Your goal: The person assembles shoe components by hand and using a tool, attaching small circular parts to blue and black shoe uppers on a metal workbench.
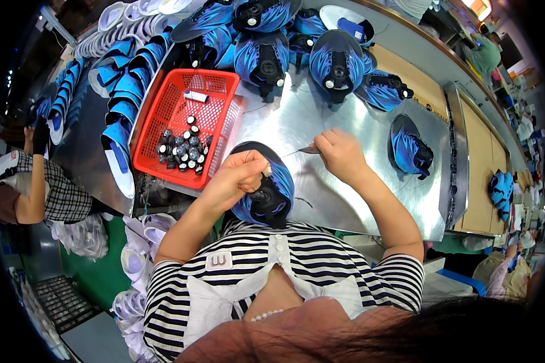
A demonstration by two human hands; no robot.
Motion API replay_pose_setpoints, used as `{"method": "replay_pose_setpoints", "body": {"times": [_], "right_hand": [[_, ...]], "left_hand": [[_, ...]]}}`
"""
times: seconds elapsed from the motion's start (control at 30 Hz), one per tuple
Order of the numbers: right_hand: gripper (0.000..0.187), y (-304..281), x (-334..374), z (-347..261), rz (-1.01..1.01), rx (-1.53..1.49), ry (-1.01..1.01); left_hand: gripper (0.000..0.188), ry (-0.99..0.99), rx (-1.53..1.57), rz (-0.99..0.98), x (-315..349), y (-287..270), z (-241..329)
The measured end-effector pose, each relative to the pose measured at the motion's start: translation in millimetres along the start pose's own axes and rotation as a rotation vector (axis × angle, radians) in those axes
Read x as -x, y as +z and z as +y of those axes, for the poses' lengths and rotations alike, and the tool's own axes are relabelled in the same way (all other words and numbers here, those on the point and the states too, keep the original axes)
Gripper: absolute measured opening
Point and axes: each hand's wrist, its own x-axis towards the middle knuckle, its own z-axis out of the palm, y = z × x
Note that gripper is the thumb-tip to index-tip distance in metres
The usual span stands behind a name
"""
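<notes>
In front of me a blue and black shoe upper [286, 184] rests at the table's near edge. My left hand [241, 172] is closed over its left side, fingers pinching a small pale piece [267, 170] whose kind I cannot make out. To the right of the upper, my right hand [340, 152] is closed round a small pointed metal tool [309, 149], perhaps tweezers. From the tool's tip a thin dark cord [290, 153] runs toward the left fingers. The palm side of both hands is hidden.
A red basket [151, 158] with small black and white dials [189, 148] and a white tube [195, 97] stands at left. Several finished-looking uppers [336, 63] crowd the metal table's [339, 209] far side; another upper [410, 147] lies right. A person [39, 187] works at far left.
</notes>
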Motion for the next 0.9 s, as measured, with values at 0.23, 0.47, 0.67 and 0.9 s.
{"method": "replay_pose_setpoints", "body": {"times": [0.23, 0.47, 0.67, 0.9], "right_hand": [[0.015, 7.5, -12.3, -7.5, 0.136, -0.704, 0.548], [0.015, 26.0, -32.6, -83.3, 0.193, -0.473, 0.006], [0.009, 24.4, -15.9, -67.3, 0.239, -1.492, 0.627], [0.012, -2.8, -23.5, -41.0, 0.484, -1.140, 0.678]], "left_hand": [[0.014, 0.116, 0.052, 0.108, -5.5, 2.6, 2.5], [0.015, 0.389, 0.154, 0.202, -37.4, -5.0, -38.7], [0.030, 0.341, -0.113, 0.187, -28.0, -5.6, -23.0], [0.014, 0.369, -0.454, 0.169, -23.7, -0.3, -19.8]]}}
